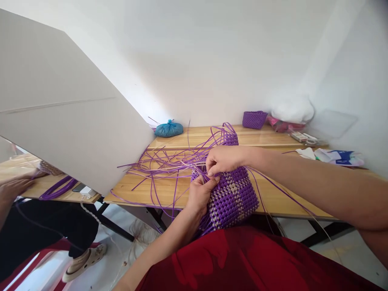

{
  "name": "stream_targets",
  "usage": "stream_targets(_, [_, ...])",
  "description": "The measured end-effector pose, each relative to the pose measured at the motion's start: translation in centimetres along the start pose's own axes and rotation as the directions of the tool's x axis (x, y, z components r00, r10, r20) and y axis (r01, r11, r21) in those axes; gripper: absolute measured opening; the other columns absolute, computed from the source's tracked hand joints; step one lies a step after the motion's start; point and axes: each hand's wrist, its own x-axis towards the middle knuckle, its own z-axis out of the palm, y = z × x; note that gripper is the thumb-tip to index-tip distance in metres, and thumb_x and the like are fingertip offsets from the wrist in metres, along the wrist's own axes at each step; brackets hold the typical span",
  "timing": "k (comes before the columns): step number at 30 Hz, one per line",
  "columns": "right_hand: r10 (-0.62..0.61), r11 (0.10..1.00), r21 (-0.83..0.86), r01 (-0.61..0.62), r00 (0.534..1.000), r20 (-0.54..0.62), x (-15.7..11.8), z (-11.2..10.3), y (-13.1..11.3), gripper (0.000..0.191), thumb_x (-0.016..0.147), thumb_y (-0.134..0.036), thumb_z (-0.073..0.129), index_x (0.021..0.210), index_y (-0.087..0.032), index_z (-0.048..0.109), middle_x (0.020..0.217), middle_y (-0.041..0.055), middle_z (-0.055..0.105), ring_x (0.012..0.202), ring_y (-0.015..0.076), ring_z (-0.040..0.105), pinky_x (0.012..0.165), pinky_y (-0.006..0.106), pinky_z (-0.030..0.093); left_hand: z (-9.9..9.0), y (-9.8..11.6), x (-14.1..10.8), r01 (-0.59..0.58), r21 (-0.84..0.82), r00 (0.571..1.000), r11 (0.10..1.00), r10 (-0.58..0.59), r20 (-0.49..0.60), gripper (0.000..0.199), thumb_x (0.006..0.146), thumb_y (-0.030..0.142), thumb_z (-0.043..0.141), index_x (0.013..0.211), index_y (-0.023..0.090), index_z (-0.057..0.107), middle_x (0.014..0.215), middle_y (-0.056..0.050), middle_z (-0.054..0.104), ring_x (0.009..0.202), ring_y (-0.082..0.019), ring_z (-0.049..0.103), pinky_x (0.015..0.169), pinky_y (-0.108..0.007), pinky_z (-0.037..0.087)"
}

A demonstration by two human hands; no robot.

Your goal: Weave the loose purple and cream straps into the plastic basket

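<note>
A purple and beige woven basket point(233, 194) leans at the table's front edge, against my red clothing. Long loose purple and beige weaving strips point(163, 165) fan out from its upper left side across the tabletop. My left hand point(201, 192) grips the basket's left edge, its thumb pressed on the weave and its fingers partly hidden behind. Right above it, my right hand point(222, 161) is closed in a pinch on a strip at the same edge. The exact strip between the fingertips is hard to see.
On the wooden table point(127, 190) lie a blue tied bag point(169, 129), a small purple basket point(254, 120), white packaging point(336, 157) and a white bag point(292, 109). A grey partition point(66, 93) stands left. Beyond it sits another person, a hand point(18, 184) near a purple coil point(59, 189).
</note>
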Motion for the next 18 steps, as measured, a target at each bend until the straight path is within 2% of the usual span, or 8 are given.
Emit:
stream_targets(2, [-0.097,0.995,-0.002,0.097,0.992,-0.079,0.2,1.4,-0.3,0.013,0.076,-0.017,0.062,0.078,-0.017,0.075,0.071,0.0002,0.070,0.064,0.0113,0.057,0.060,0.023,0.038,0.1,0.0,0.0,-0.004,-0.017,1.000,1.000,0.005,0.012,0.033,0.054,0.027,0.089,0.078,0.014,0.070,0.074,-0.003,0.071,0.064,-0.013,0.061,0.069,-0.028,0.046])
stream_targets(4, [-0.175,0.983,-0.072,0.167,0.976,-0.129,0.5,1.8,-0.7,0.012,0.074,-0.014,0.063,0.077,-0.016,0.074,0.072,0.0004,0.070,0.065,0.0113,0.056,0.061,0.024,0.037,0.2,0.0,-0.1,-0.009,-0.021,1.000,1.000,0.009,0.006,0.033,0.052,0.026,0.090,0.075,0.013,0.070,0.074,-0.004,0.071,0.064,-0.013,0.062,0.068,-0.028,0.046])
stream_targets(7, [-0.227,0.957,-0.207,0.204,0.969,-0.097,1.4,2.1,-1.1,0.010,0.075,-0.016,0.064,0.075,-0.016,0.074,0.069,0.0016,0.068,0.063,0.0126,0.052,0.059,0.025,0.034,0.4,0.0,-0.3,-0.011,-0.040,1.000,0.999,0.012,0.014,0.036,0.051,0.026,0.090,0.079,0.013,0.072,0.082,-0.007,0.073,0.073,-0.018,0.066,0.073,-0.031,0.048])
stream_targets(10, [-0.242,0.946,-0.239,0.219,0.967,-0.073,2.3,2.6,-1.0,0.009,0.076,-0.018,0.065,0.075,-0.017,0.074,0.070,0.0014,0.068,0.062,0.0128,0.051,0.057,0.026,0.031,0.1,-0.2,-0.4,0.010,-0.089,0.998,0.996,-0.005,0.055,0.039,0.053,0.026,0.090,0.086,0.014,0.072,0.089,-0.009,0.075,0.084,-0.022,0.068,0.083,-0.035,0.049])
stream_targets(14, [-0.284,0.948,-0.171,0.267,0.955,-0.085,2.5,2.6,-0.8,0.010,0.078,-0.019,0.064,0.072,-0.017,0.071,0.069,-0.0010,0.066,0.063,0.0110,0.050,0.058,0.024,0.031,-0.6,-0.3,-0.7,0.075,-0.136,0.988,0.988,-0.056,0.142,0.031,0.060,0.025,0.087,0.085,0.016,0.072,0.086,-0.007,0.075,0.081,-0.019,0.069,0.086,-0.035,0.049])
stream_targets(18, [-0.308,0.948,0.069,0.310,0.951,-0.037,2.7,2.4,-0.6,0.009,0.077,-0.017,0.065,0.070,-0.015,0.069,0.062,-0.0034,0.061,0.059,0.0093,0.048,0.057,0.023,0.031,-0.7,-0.3,-0.9,0.081,-0.195,0.990,0.977,-0.057,0.126,0.037,0.066,0.026,0.084,0.099,0.019,0.070,0.094,-0.006,0.075,0.089,-0.022,0.069,0.090,-0.038,0.050])
